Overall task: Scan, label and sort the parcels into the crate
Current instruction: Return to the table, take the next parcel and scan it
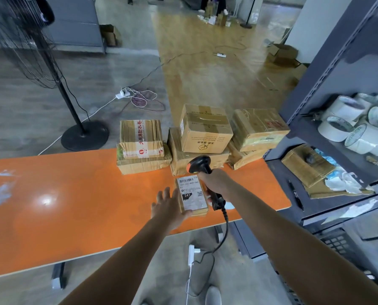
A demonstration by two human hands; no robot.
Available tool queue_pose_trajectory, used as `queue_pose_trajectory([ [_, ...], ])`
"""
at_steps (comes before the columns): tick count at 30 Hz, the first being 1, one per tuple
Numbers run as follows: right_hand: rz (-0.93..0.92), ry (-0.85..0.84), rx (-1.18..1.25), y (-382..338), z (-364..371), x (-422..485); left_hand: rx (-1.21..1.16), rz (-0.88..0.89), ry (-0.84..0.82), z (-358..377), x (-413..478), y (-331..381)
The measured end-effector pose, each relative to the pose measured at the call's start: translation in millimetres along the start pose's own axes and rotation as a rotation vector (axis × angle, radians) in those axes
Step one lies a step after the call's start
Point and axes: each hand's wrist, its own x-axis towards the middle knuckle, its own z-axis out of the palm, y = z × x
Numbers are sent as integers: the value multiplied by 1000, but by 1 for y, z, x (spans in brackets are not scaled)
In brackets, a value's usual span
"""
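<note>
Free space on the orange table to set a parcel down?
Whole left half of the table, from the left hand out to the white scuffs, is bare. Crowded: far right, where boxes stack behind the parcel and scanner.

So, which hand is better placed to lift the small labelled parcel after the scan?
Left. The left hand lies open against the small labelled parcel on the orange table, while the right hand grips the scanner.

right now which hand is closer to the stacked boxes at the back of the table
Right. The right hand, gripping the scanner, is just in front of the stacked boxes. The left hand is further back, against the labelled parcel.
</note>
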Motion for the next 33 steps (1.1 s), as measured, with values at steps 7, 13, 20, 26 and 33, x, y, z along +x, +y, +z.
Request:
queue_pose_trajectory([
  [7,-2,17,27,7,-8,3,12,5,11,-2,5,10],
  [13,6,48,43,36,-41,19,-16,-3,16,8,24,38],
  [20,20,116,-57,90,-90,56,-17,-24,-4,21,43,83],
  [26,20,82,-186,124,-110,94,-2,-74,15,32,52,111],
  [33,13,41,-192,138,-109,122,-46,-123,63,50,58,124],
])
